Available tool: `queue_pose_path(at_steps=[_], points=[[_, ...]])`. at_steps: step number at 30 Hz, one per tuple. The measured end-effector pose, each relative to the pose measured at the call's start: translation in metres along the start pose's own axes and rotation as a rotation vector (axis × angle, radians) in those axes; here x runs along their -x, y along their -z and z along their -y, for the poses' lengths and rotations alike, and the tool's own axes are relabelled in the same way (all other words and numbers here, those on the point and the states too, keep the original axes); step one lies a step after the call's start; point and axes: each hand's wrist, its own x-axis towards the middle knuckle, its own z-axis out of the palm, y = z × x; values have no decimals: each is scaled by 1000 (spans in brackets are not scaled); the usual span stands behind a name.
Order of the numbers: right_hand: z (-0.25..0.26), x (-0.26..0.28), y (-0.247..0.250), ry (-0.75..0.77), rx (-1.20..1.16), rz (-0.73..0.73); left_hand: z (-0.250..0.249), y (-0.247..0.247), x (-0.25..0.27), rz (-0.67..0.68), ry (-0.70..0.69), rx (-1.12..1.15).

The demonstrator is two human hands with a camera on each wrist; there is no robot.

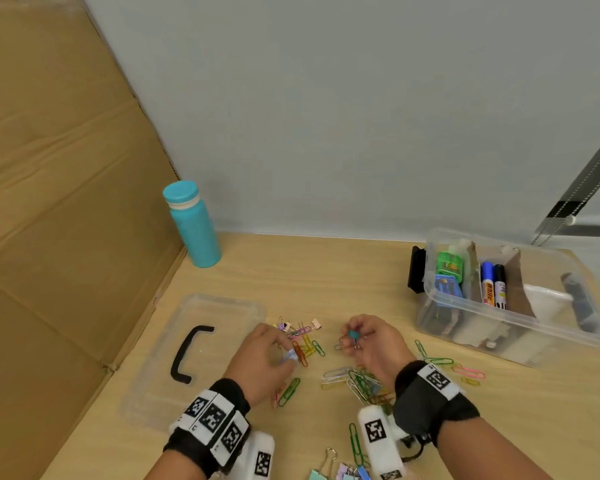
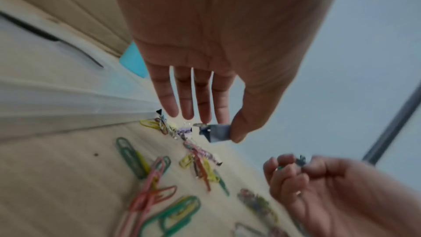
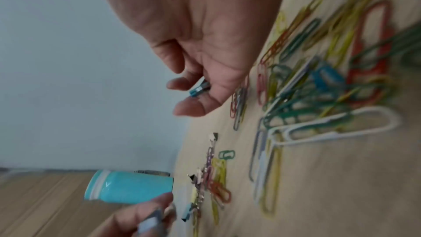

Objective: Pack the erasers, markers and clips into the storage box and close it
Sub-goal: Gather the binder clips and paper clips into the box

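We hold a pale blue binder clip (image 2: 214, 132) in our left hand (image 1: 262, 355), pinched between the thumb and the index fingertip while the other fingers (image 2: 167, 96) stretch out nearly straight. Our right hand (image 1: 371, 344) has its fingers curled around a small teal binder clip (image 1: 353, 335), pinching it at the fingertips. Both hands hover just above the wooden table (image 1: 326, 271), close to each other but not touching.

Between and just beyond the two hands lies a small heap of coloured paper clips and tiny binder clips (image 1: 300, 336). A bigger tangle of paper clips (image 1: 361, 382) sits under and just behind our right wrist, and a few large binder clips (image 1: 336, 471) lie nearer to us between the forearms.

Past our right hand, to its outer side, stands the clear storage box (image 1: 506, 327), open, with the erasers (image 1: 449, 275) in one compartment and the markers (image 1: 494, 285) upright in the next. The clear lid (image 1: 222, 306) with its black handle (image 1: 187, 353) lies flat just outside our left hand. A turquoise bottle (image 1: 193, 225) stands beyond it, against the cardboard sheet (image 1: 66, 168).
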Motion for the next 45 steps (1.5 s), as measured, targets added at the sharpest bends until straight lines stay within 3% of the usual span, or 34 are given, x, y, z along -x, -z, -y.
queue_pose_path(at_steps=[2, 4, 6, 8, 10, 16, 20, 22, 26, 29, 32, 37, 40, 42, 45], points=[[6, -9, -7, 41, 66, -36, 1, 8, -3, -44, 12, 152], [9, -23, -13, 174, 528, -37, 2, 18, -10, -72, 29, 215], [8, -35, -17, 321, 1139, 66, 1, 25, -19, -105, 31, 233], [3, -45, -24, 311, 1589, 232, -1, 30, -30, -115, 38, 189], [0, -48, -32, 256, 1790, 267, -1, 30, -42, -105, 61, 101], [-5, -50, -32, 235, 1876, 155, 3, 23, -70, 11, 82, -248], [1, -39, -14, 137, 1704, 120, 10, 16, -73, 172, 83, -402], [4, -35, -3, 39, 1360, 92, 11, 13, -72, 169, 80, -464], [6, -19, 6, -98, 299, 73, 10, 10, -70, 136, 97, -458], [9, -10, 2, -61, 25, 39, 8, 13, -62, 104, 92, -357], [9, -15, -8, -15, 232, -27, 5, 19, -47, 25, 73, -240], [1, -30, -44, 259, 1256, 56, 11, 35, -19, -61, 89, -24], [-9, -41, -66, 261, 1714, 168, 19, 40, -11, -75, 93, 2], [-16, -49, -76, 261, 1882, 172, 23, 43, -7, -94, 86, 4], [-20, -54, -80, 240, 1879, 155, 23, 45, -3, -116, 78, -1]])
